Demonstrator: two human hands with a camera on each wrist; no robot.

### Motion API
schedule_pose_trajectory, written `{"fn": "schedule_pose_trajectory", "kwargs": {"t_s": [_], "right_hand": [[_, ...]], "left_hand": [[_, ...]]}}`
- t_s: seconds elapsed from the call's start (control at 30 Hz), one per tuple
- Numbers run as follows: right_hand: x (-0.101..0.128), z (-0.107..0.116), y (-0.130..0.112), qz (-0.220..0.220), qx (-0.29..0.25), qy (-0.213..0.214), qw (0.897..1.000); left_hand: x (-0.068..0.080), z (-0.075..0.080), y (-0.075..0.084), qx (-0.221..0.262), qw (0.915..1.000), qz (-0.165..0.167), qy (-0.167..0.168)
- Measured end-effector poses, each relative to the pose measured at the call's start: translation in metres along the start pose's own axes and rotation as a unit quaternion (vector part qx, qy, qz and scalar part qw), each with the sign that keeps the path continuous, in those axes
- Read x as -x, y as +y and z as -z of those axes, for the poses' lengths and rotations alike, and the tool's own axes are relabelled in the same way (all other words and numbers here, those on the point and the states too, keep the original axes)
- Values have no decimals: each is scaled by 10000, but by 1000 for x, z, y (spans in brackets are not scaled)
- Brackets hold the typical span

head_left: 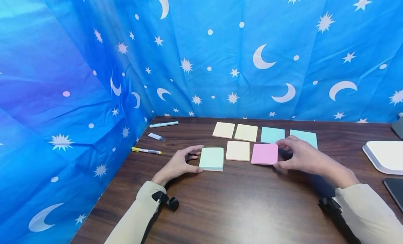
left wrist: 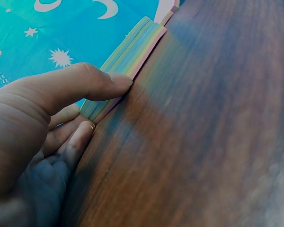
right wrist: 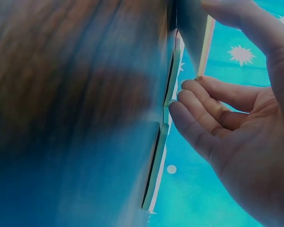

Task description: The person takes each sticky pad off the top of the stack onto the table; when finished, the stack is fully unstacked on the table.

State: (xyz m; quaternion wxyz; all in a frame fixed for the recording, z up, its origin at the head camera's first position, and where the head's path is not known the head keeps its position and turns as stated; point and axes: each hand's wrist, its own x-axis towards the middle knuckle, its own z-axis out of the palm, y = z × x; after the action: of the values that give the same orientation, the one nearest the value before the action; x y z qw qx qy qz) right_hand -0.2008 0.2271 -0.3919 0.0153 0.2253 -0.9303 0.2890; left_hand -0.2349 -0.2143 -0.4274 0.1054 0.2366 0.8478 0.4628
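My left hand (head_left: pixel 180 162) holds the left side of a thick stack of sticky note pads (head_left: pixel 212 158) with mint green on top. Its thumb lies along the near edge and its fingers reach behind. In the left wrist view the stack (left wrist: pixel 132 54) shows green, blue, yellow and pink layers, standing on the table. With thumb and fingertips, my right hand (head_left: pixel 303 155) pinches a pink sticky note pad (head_left: pixel 264 154) by its right side. The right wrist view shows this pad (right wrist: pixel 193 33) from beneath, raised off the table. A cream pad (head_left: pixel 238 151) lies between stack and pink pad.
Behind are a cream pad (head_left: pixel 224 130), a pale yellow pad (head_left: pixel 246 132) and two turquoise pads, one (head_left: pixel 272 134) left of the other (head_left: pixel 306 137). A light blue pen (head_left: pixel 163 124), a small clear-ended item (head_left: pixel 156 136) and a yellow-capped marker (head_left: pixel 146 151) lie left. A white object (head_left: pixel 385 156) stands right.
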Motion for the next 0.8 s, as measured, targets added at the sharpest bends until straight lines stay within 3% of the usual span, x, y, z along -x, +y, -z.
{"fn": "schedule_pose_trajectory", "kwargs": {"t_s": [0.47,0.8], "right_hand": [[2,-5,2,-165,109,-361,9992],[1,-4,4,-139,104,-375,9991]], "left_hand": [[2,-1,-1,10,10000,36,-20],[2,0,-2,54,10000,56,8]]}}
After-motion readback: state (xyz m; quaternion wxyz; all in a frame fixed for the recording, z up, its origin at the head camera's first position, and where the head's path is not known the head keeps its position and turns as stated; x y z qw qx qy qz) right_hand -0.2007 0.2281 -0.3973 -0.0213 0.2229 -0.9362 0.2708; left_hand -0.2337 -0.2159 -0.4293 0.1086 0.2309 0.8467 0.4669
